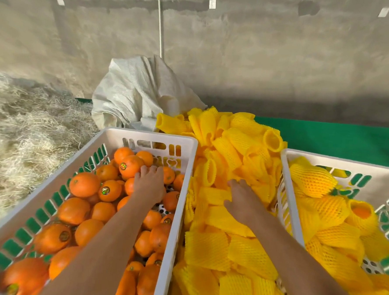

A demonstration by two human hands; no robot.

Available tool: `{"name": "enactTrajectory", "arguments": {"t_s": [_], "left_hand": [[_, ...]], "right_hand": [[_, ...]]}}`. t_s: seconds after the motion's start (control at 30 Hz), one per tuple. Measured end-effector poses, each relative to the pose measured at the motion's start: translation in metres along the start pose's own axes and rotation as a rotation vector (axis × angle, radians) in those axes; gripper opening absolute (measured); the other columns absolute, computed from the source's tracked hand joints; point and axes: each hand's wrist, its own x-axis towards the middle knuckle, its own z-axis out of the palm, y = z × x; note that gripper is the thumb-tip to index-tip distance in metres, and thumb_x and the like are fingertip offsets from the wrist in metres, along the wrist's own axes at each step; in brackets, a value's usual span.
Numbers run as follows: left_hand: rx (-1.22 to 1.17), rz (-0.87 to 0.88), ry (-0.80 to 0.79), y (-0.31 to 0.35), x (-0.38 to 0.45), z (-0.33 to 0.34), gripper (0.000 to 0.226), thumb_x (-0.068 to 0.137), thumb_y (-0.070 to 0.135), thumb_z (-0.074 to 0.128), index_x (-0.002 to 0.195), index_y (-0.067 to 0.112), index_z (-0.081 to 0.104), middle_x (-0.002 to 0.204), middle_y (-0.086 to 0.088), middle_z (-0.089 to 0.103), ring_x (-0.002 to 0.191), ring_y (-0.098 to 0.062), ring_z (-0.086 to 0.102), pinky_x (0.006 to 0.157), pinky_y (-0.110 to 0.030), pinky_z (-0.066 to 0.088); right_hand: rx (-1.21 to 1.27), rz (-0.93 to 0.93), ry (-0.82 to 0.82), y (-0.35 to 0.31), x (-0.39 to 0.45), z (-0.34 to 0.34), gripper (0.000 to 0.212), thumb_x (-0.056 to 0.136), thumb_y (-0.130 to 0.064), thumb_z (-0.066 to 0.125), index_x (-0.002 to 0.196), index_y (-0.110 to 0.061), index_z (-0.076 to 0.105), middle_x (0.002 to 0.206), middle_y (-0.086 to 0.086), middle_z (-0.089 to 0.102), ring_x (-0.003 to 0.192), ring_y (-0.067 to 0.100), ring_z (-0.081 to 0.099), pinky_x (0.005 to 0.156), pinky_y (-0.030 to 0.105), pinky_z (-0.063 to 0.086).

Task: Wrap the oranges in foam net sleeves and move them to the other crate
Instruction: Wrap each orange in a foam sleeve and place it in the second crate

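Behind a grey concrete wall (263,49) and a green bench (339,140), I see two white crates with a heap of yellow foam net sleeves (229,154) between them. My left hand (150,184) lies palm down with loosely spread grip on the bare oranges (84,184) in the left crate (148,136). My right hand (242,201) rests flat and spread on the sleeves, pinching nothing; sleeved oranges (312,180) fill the right crate (288,166).
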Motion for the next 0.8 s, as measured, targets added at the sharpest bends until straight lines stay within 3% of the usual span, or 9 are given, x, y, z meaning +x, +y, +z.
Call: {"name": "enactTrajectory", "arguments": {"t_s": [0.13, 0.27, 0.43, 0.5, 0.6, 0.7, 0.8], "left_hand": [[0.183, 0.022, 0.053, 0.002, -0.004, 0.009, 0.049, 0.1, 0.026, 0.058, 0.148, 0.021, 0.048, 0.161, -0.009, 0.026, 0.144, -0.034, 0.026, 0.118, -0.046, 0.029], [0.178, -0.024, 0.045, 0.005, -0.007, 0.025, 0.054, 0.104, 0.025, 0.053, 0.154, 0.017, 0.035, 0.172, -0.016, 0.004, 0.158, -0.038, 0.004, 0.126, -0.053, 0.015], [0.122, -0.042, 0.255, 0.002, 0.0, 0.004, 0.051, 0.094, 0.023, 0.058, 0.144, 0.019, 0.045, 0.158, -0.01, 0.033, 0.146, -0.032, 0.027, 0.119, -0.051, 0.026], [0.111, -0.076, 0.286, 0.002, 0.005, -0.008, 0.052, 0.093, 0.018, 0.057, 0.144, 0.02, 0.044, 0.164, -0.013, 0.024, 0.153, -0.038, 0.016, 0.122, -0.061, 0.015], [0.02, -0.199, 0.203, 0.002, 0.009, -0.011, 0.057, 0.097, 0.008, 0.05, 0.15, 0.022, 0.034, 0.171, -0.018, -0.005, 0.154, -0.051, -0.012, 0.12, -0.072, 0.001], [-0.044, -0.253, 0.132, -0.002, 0.007, -0.009, 0.061, 0.099, 0.004, 0.051, 0.154, 0.021, 0.031, 0.171, -0.016, -0.008, 0.152, -0.055, -0.014, 0.121, -0.073, 0.011], [-0.121, -0.272, 0.162, -0.008, 0.007, -0.014, 0.053, 0.098, 0.0, 0.054, 0.146, 0.018, 0.043, 0.167, -0.017, 0.007, 0.153, -0.052, -0.001, 0.118, -0.069, 0.024]], "right_hand": [[0.08, -0.011, 0.116, 0.001, -0.001, -0.007, 0.035, 0.099, -0.037, 0.061, 0.127, -0.017, 0.062, 0.127, 0.008, 0.055, 0.121, 0.027, 0.055, 0.091, 0.037, 0.049], [0.158, -0.013, 0.191, 0.003, -0.001, -0.013, 0.037, 0.097, -0.041, 0.063, 0.124, -0.015, 0.064, 0.122, 0.008, 0.057, 0.119, 0.026, 0.056, 0.09, 0.038, 0.05], [0.197, -0.013, 0.189, 0.004, -0.001, -0.015, 0.039, 0.098, -0.042, 0.062, 0.127, -0.015, 0.063, 0.124, 0.006, 0.058, 0.115, 0.024, 0.056, 0.089, 0.04, 0.052], [0.208, -0.019, 0.189, 0.003, -0.001, -0.015, 0.04, 0.098, -0.042, 0.062, 0.127, -0.015, 0.063, 0.125, 0.006, 0.058, 0.116, 0.024, 0.057, 0.09, 0.041, 0.052], [0.212, -0.023, 0.18, 0.002, -0.002, -0.015, 0.039, 0.099, -0.043, 0.061, 0.124, -0.015, 0.063, 0.121, 0.006, 0.059, 0.111, 0.024, 0.057, 0.087, 0.04, 0.052], [0.292, -0.013, 0.185, -0.002, -0.002, -0.016, 0.035, 0.098, -0.046, 0.06, 0.11, -0.013, 0.064, 0.1, 0.003, 0.062, 0.093, 0.022, 0.058, 0.077, 0.039, 0.049], [0.525, 0.037, 0.185, -0.011, -0.001, -0.017, 0.039, 0.097, -0.052, 0.06, 0.103, -0.014, 0.061, 0.085, -0.002, 0.059, 0.084, 0.021, 0.061, 0.075, 0.038, 0.048]]}}
